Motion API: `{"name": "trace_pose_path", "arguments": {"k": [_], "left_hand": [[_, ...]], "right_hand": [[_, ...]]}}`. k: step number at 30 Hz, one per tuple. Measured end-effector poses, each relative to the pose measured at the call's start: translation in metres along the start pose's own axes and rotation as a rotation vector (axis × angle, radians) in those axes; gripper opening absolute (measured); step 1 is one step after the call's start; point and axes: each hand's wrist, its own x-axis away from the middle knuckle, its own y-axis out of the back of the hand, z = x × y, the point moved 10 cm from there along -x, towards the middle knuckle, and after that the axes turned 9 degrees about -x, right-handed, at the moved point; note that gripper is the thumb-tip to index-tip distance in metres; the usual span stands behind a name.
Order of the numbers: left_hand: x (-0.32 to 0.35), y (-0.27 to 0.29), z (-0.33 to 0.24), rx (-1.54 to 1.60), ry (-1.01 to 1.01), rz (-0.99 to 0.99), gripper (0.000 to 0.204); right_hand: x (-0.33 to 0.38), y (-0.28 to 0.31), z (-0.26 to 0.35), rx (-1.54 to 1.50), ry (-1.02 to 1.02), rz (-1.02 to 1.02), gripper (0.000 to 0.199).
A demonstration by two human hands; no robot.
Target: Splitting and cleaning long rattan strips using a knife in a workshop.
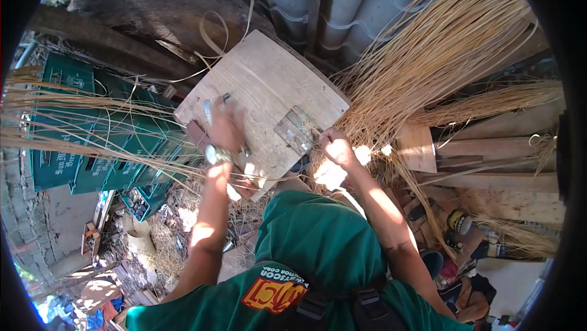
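1. A person's left hand (226, 130), blurred and wearing a wristwatch (214, 155), hovers at the left side of a wooden board (263, 74); beside it shows a small metal tool (207, 112) — whether the fingers grip it, the blur does not tell.
2. The right hand (336, 147) curls at the board's near right edge, thumb and fingers together, just beside a metal plate (296, 131); whether a strand runs between them cannot be told.
3. Long tan strands fan out in a thick bundle (446, 49) beyond the board's right corner, while looser strands (104, 106) stretch leftward past green crates (61, 123).
4. The work appears under way, not finished — a large supply lies at right and a smaller spread at left. Which strands are done and which are left, this view does not settle.
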Motion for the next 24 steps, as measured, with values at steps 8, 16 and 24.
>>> {"name": "trace_pose_path", "arguments": {"k": [8, 16, 24], "left_hand": [[0.08, -0.073, -0.014, 0.491, 0.331, 0.325, 0.029], [0.083, -0.145, -0.073, 0.623, -0.002, 0.794, 0.025], [0.081, -0.146, -0.091, 0.536, -0.246, 0.633, 0.024]], "right_hand": [[0.022, -0.024, 0.016, -0.371, -0.122, 0.246, 0.021], [0.019, -0.023, 0.012, -0.518, -0.162, 0.092, 0.022], [0.036, -0.015, -0.001, -0.479, -0.223, 0.108, 0.026]]}}
